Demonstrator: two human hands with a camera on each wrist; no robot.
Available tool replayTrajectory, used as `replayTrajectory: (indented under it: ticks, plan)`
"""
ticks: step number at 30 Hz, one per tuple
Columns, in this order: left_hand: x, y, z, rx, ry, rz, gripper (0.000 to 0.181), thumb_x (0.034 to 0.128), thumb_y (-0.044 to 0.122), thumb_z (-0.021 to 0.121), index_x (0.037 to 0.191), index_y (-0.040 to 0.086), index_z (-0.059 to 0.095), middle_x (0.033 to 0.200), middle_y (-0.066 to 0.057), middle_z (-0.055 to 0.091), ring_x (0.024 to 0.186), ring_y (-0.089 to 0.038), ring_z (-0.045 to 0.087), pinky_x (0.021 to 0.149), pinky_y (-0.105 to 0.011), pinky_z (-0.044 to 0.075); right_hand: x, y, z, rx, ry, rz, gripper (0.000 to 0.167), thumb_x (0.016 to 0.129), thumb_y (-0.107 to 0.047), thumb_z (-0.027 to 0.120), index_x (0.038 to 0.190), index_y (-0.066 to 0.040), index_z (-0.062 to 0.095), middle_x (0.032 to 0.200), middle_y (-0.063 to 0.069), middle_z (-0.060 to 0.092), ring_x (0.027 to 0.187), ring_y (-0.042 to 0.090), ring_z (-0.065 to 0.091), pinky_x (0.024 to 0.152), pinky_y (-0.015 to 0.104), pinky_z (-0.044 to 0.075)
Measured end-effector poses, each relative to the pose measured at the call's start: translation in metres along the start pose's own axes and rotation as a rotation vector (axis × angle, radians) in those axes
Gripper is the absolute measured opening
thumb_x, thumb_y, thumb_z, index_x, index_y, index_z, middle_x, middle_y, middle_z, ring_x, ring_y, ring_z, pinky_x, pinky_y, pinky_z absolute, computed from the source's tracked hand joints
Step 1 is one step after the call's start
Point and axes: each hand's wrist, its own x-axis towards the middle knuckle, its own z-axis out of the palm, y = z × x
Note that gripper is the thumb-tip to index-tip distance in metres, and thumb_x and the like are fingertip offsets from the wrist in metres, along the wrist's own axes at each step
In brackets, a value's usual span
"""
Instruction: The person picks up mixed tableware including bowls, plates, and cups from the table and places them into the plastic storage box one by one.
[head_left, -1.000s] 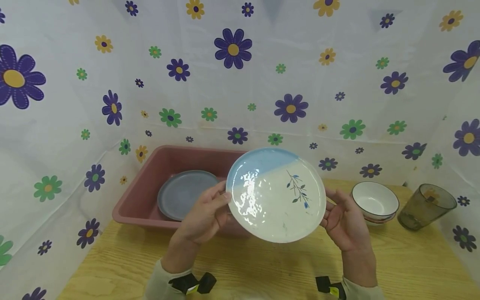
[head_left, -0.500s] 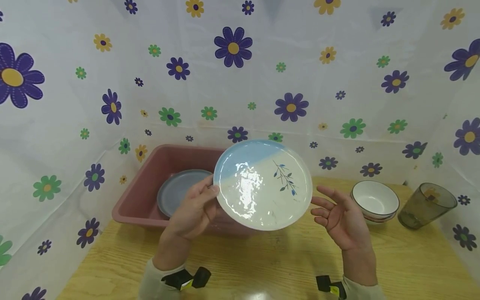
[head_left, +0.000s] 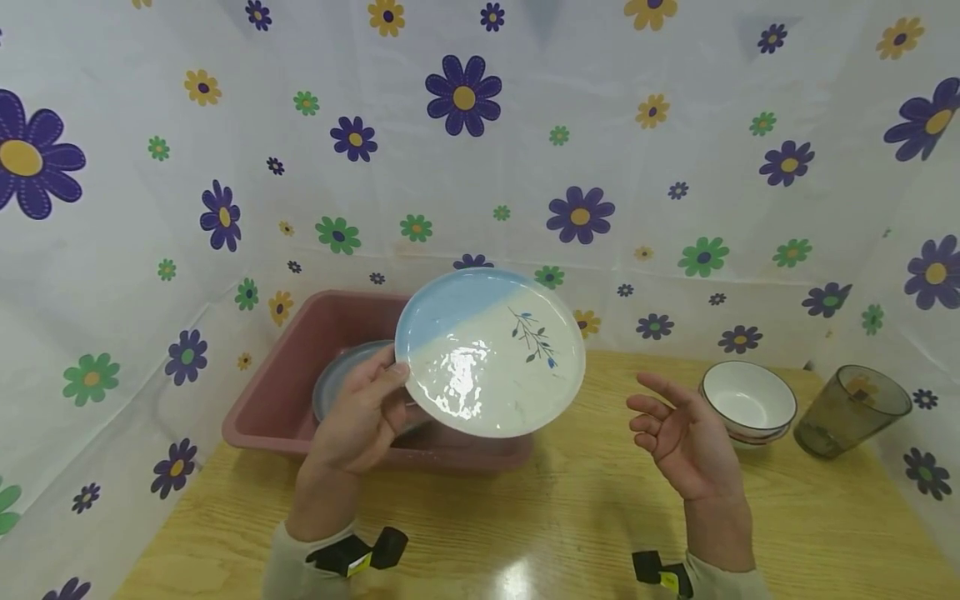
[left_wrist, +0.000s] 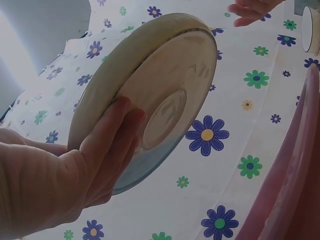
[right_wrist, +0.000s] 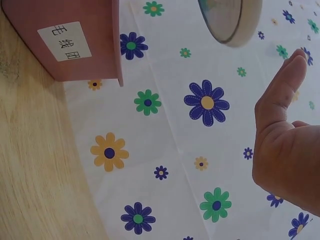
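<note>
A round plate (head_left: 491, 358), part light blue and part cream with a blue sprig, is tilted up in the air. My left hand (head_left: 358, 412) grips its left edge, thumb on the face; in the left wrist view the fingers (left_wrist: 107, 135) lie against its underside. My right hand (head_left: 692, 442) hovers apart from the plate, fingers loosely bent and nothing in them. Behind the left hand, a grey-blue plate (head_left: 339, 375) lies in the pink basin (head_left: 258, 417), partly hidden.
White bowls (head_left: 750, 400), stacked, stand on the wooden table (head_left: 585, 533) at the right. Beside them leans a tinted glass (head_left: 851, 412). A flowered cloth (head_left: 480, 150) hangs behind the basin. The right wrist view shows a label (right_wrist: 65, 41) on the basin's side.
My right hand has let go of the cream and blue plate and stayed at the right. My left hand has carried the plate left and slightly up, over the basin.
</note>
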Motion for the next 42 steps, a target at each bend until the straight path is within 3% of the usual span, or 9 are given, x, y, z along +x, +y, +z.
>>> replayTrajectory:
  ticks: [13, 28, 42]
  plan:
    - [-0.004, 0.008, -0.011, 0.042, 0.085, 0.032, 0.047, 0.1096, 0.012, 0.027, 0.153, -0.005, 0.020, 0.138, -0.015, 0.044, 0.111, -0.013, 0.060, 0.091, -0.034, 0.055, 0.001, 0.001, -0.004, -0.002, 0.048, 0.000, 0.055, 0.110, -0.016, 0.017, 0.108, -0.006, 0.072, 0.090, 0.008, 0.074, 0.077, 0.016, 0.071, 0.068, 0.025, 0.058]
    - [-0.006, 0.014, -0.024, 0.064, 0.142, 0.049, 0.049, 0.1098, 0.014, 0.026, 0.156, -0.001, 0.017, 0.151, -0.020, 0.035, 0.121, -0.016, 0.057, 0.095, -0.036, 0.054, 0.001, 0.001, -0.007, -0.006, 0.112, -0.013, 0.054, 0.110, -0.016, 0.019, 0.103, -0.007, 0.072, 0.085, 0.006, 0.072, 0.072, 0.015, 0.068, 0.064, 0.023, 0.056]
    - [-0.005, 0.018, -0.031, 0.081, 0.289, 0.046, 0.050, 0.1094, 0.015, 0.027, 0.156, -0.001, 0.017, 0.150, -0.016, 0.035, 0.124, -0.015, 0.053, 0.092, -0.033, 0.054, 0.001, 0.003, -0.006, -0.004, 0.167, -0.019, 0.051, 0.110, -0.016, 0.022, 0.100, -0.007, 0.071, 0.081, 0.005, 0.070, 0.069, 0.014, 0.066, 0.061, 0.022, 0.054]
